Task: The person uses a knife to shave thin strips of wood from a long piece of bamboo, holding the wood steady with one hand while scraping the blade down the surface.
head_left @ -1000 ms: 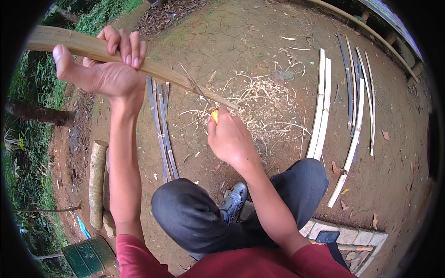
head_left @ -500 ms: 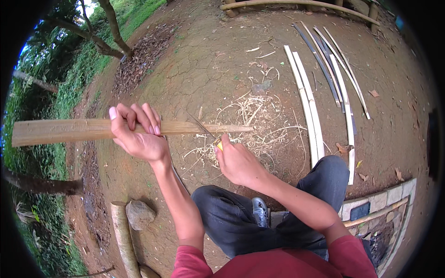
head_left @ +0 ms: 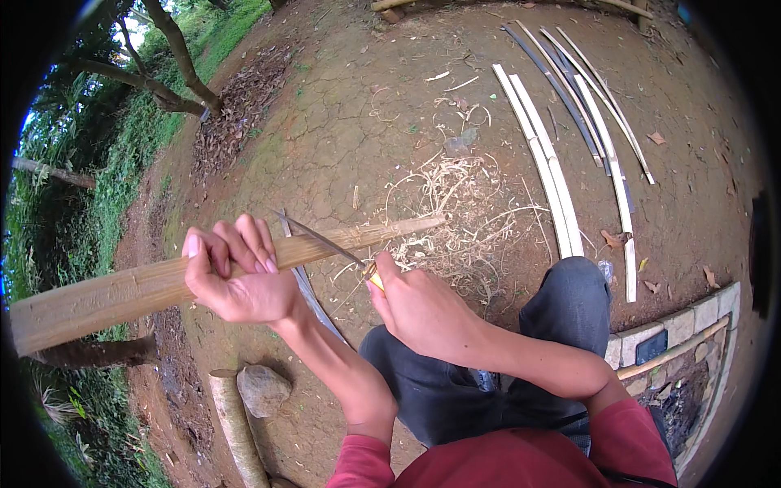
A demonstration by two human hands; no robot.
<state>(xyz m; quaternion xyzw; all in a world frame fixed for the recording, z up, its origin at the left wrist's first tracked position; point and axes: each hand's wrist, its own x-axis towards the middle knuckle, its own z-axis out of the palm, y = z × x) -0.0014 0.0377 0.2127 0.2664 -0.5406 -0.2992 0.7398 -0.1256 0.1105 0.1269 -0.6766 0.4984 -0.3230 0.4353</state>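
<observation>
A long flat wooden plank (head_left: 122,294), narrowed toward its right end, slants across in front of me. My left hand (head_left: 240,268) is wrapped round its middle, palm turned up. In my right hand (head_left: 419,305) is a knife (head_left: 325,241) with a yellow handle, and its thin dark blade lies across the narrower part of the plank, pointing up and left. Curled wood shavings (head_left: 451,191) are heaped on the ground beneath and beyond the plank's narrow end.
Several pale split strips (head_left: 543,163) lie on the dirt at the right. A log (head_left: 237,427) and a rounded stone (head_left: 263,390) are at the lower left. At the lower right runs a stone-block border (head_left: 679,333). Trees (head_left: 175,61) and greenery stand left.
The plank's wide left end has dropped, so it now slants up to the right. The knife blade has moved left along it, nearer my left hand.
</observation>
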